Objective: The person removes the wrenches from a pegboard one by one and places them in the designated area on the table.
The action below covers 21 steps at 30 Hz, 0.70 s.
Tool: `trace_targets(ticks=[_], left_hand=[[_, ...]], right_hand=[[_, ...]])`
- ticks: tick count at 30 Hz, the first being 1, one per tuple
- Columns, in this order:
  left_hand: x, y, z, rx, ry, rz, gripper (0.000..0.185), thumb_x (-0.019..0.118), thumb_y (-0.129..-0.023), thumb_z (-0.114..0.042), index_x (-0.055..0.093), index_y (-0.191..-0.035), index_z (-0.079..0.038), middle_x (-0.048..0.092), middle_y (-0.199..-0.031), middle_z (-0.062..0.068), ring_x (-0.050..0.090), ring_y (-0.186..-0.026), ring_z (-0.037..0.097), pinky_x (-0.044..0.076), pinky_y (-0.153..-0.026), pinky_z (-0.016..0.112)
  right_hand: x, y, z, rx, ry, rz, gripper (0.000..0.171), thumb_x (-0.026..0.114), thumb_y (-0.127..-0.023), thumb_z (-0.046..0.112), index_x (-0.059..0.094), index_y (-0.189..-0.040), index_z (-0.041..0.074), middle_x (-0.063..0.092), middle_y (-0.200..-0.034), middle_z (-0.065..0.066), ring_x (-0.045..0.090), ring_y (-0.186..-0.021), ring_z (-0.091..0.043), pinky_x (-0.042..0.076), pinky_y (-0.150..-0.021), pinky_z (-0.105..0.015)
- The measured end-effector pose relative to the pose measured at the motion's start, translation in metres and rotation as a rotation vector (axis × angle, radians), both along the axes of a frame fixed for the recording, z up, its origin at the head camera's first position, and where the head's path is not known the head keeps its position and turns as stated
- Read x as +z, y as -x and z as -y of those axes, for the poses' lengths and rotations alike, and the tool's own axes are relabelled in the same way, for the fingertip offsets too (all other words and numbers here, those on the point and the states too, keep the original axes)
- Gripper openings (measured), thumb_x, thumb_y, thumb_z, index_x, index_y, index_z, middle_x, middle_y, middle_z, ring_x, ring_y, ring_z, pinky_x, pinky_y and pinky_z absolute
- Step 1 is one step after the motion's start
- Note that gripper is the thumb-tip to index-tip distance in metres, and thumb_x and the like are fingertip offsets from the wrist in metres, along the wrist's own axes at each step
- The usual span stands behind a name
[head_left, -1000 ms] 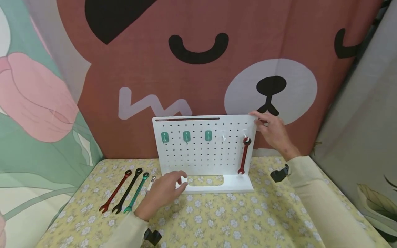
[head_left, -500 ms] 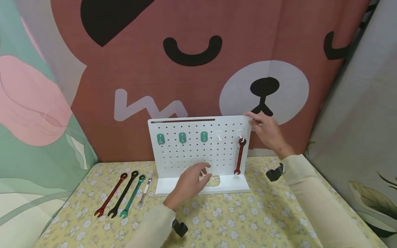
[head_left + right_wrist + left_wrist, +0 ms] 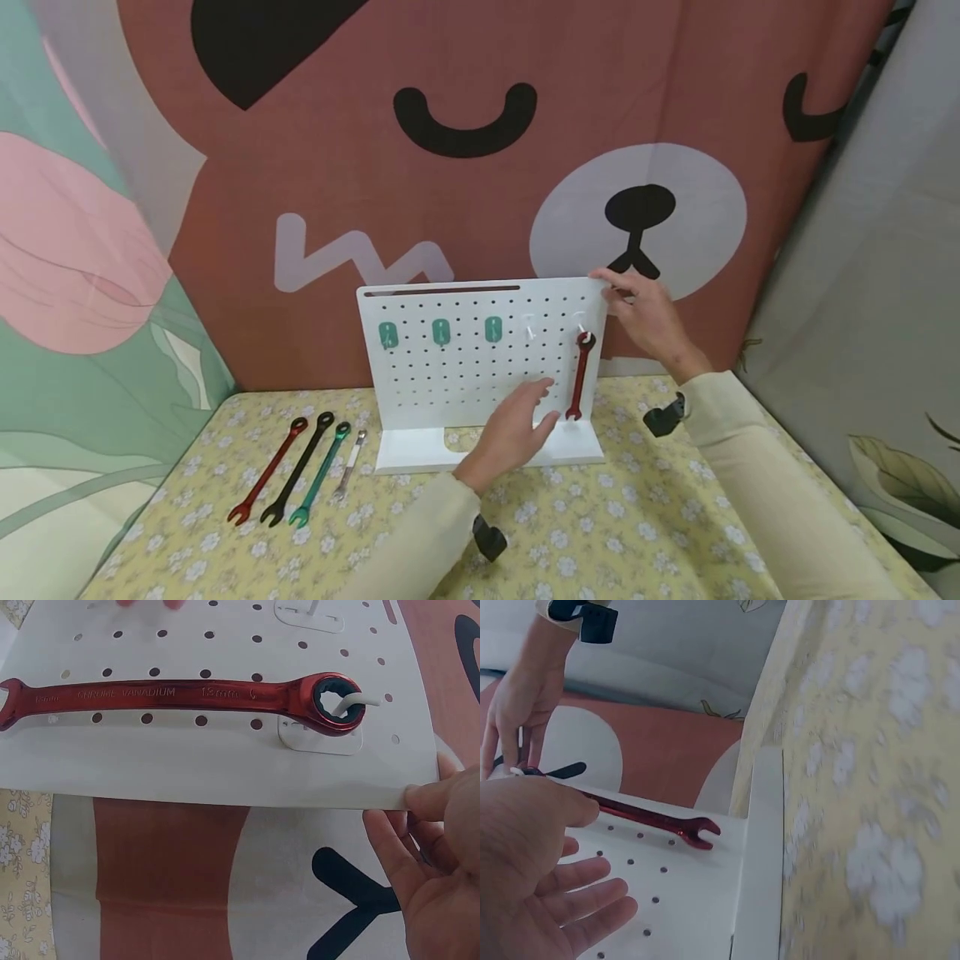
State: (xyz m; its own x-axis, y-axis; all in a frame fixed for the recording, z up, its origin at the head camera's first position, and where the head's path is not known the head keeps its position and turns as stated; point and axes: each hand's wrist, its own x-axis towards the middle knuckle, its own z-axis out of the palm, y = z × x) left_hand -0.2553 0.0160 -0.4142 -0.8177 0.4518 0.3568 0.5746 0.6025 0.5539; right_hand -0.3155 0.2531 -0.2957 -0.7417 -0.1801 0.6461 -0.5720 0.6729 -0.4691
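A white pegboard (image 3: 427,387) stands upright on its base. My right hand (image 3: 648,315) grips its upper right corner, the thumb (image 3: 427,801) on the front face and fingers behind. From a clear hook at the board's right hangs a red combination wrench (image 3: 581,377), its ring end (image 3: 330,705) over the hook and its open end down. My left hand (image 3: 512,432) is in front of the board's lower part, left of that wrench. Its fingers (image 3: 592,889) are loosely spread and hold nothing. In the left wrist view the hand overlaps part of the wrench.
At the table's left lie a red wrench (image 3: 267,472), a black wrench (image 3: 298,469), a green wrench (image 3: 321,475) and a small silver wrench (image 3: 350,467). Several green hooks (image 3: 441,332) and another clear hook (image 3: 529,327) are on the board. A printed curtain (image 3: 337,167) hangs behind.
My left hand has moved right across the front of the board, from its lower left toward the hanging wrench. My right hand stays on the corner. The camera view has shifted slightly.
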Motion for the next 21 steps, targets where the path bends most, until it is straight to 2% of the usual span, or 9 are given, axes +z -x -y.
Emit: trace_targets(ticks=[6, 15, 21], left_hand=[[-0.004, 0.010, -0.021, 0.050, -0.114, 0.056, 0.047, 0.061, -0.106, -0.022, 0.050, -0.149, -0.008, 0.059, -0.140, 0.007, 0.061, -0.120, 0.018, 0.051, -0.097, 0.033], [-0.010, 0.020, -0.037, -0.032, -0.435, 0.179, 0.038, 0.061, -0.105, -0.011, 0.058, -0.142, -0.003, 0.065, -0.131, 0.010, 0.065, -0.116, 0.024, 0.055, -0.089, 0.027], [-0.010, 0.023, -0.051, -0.008, -0.525, 0.208, 0.029, 0.065, -0.102, -0.008, 0.066, -0.131, -0.007, 0.069, -0.121, 0.003, 0.066, -0.108, 0.013, 0.055, -0.085, 0.025]], right_hand=[[0.002, -0.001, -0.001, -0.010, -0.020, -0.016, 0.035, 0.061, -0.103, 0.001, 0.067, -0.136, 0.007, 0.068, -0.112, -0.018, 0.069, -0.102, -0.037, 0.059, -0.079, -0.052], [0.000, -0.002, 0.002, -0.006, -0.008, 0.001, 0.035, 0.059, -0.105, 0.003, 0.066, -0.138, 0.008, 0.068, -0.113, -0.018, 0.068, -0.105, -0.038, 0.058, -0.082, -0.054], [0.000, -0.002, 0.000, 0.000, -0.006, -0.012, 0.034, 0.059, -0.104, 0.001, 0.067, -0.137, 0.009, 0.067, -0.109, -0.017, 0.068, -0.105, -0.039, 0.058, -0.080, -0.054]])
